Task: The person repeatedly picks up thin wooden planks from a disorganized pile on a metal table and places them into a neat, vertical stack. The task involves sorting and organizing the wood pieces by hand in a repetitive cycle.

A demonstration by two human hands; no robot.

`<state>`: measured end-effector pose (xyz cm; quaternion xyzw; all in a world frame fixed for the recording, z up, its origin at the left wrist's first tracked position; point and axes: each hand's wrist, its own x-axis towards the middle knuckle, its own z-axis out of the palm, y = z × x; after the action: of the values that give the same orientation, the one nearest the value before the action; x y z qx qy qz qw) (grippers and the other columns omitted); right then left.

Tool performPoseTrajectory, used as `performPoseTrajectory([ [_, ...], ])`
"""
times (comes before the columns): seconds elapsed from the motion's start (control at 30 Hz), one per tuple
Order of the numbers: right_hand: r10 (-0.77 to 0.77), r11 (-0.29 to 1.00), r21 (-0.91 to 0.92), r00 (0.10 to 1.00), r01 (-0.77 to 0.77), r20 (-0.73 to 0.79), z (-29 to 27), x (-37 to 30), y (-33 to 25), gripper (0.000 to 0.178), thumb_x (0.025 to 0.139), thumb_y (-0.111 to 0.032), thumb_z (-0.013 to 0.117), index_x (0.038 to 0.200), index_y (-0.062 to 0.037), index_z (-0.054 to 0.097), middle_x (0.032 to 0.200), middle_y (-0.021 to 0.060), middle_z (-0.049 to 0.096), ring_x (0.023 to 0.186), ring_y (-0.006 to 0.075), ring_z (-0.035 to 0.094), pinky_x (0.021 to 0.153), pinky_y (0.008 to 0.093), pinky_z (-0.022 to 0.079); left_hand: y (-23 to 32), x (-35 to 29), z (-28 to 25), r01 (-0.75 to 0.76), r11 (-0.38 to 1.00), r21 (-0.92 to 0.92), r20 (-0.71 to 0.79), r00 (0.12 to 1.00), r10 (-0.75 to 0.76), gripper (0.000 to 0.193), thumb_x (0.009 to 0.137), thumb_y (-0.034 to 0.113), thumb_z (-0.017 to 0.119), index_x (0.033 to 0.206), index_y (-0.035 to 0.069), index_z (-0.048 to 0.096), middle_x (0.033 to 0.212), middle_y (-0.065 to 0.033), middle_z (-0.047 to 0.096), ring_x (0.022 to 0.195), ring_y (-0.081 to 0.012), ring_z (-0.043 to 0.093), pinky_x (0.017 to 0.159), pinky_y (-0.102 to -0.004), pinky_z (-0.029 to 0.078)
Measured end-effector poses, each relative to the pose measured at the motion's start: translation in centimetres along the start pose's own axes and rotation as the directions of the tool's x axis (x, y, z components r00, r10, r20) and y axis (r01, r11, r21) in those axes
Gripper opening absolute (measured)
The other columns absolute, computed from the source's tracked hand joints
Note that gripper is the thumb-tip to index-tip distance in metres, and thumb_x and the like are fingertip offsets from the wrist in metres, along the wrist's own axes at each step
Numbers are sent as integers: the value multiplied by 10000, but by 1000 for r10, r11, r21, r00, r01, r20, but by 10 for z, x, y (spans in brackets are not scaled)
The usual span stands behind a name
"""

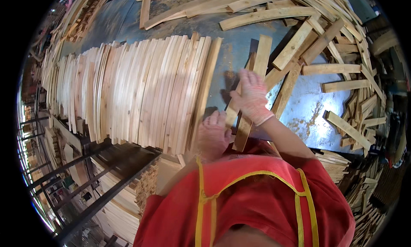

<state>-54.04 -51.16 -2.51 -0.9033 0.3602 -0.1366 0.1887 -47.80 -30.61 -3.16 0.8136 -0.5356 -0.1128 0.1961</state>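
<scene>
My right hand (252, 97), in a pale pinkish glove with a white cuff, reaches over loose wooden slats with its fingers stretched out and thumb apart. Beneath its palm lies a narrow slat (242, 133), and beyond its fingertips is a wider pale slat (263, 50). My left hand (214, 136), slightly blurred, is low beside the near end of the last slat (209, 76) in a long row. Its fingers are loosely bent and look apart, with nothing visible in them. Many slats stand side by side in that row (141, 88), which stretches away to the left.
The worn metal tabletop (308, 114) shows reflections and scuffs. A jumbled heap of slats (329, 46) covers its far right, and longer boards (265, 17) lie across the back. Dark metal rails (115, 185) and stacked wood (147, 185) are below the table at left.
</scene>
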Motion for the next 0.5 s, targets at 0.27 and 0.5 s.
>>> performPoseTrajectory([
  [0.27,263,964,-52,965,-262,12,5,-25,77,953,760,-254,820,1611,-110,417,1634,197,400,1476,440,424,1216,511,396,-8,8,19,249,936,249,293,902,-318,820,902,345,754,1585,75,391,1238,-157,619,1076,-380,688,932,-486,557],
  [0.5,455,652,679,890,-338,6,4,-20,88,790,800,-111,732,1552,-52,497,1361,191,571,1199,287,608,1010,368,531,-53,10,-21,566,821,-69,466,746,-475,906,847,358,786,1602,56,387,1340,-277,628,1165,-428,686,1028,-498,552],
])
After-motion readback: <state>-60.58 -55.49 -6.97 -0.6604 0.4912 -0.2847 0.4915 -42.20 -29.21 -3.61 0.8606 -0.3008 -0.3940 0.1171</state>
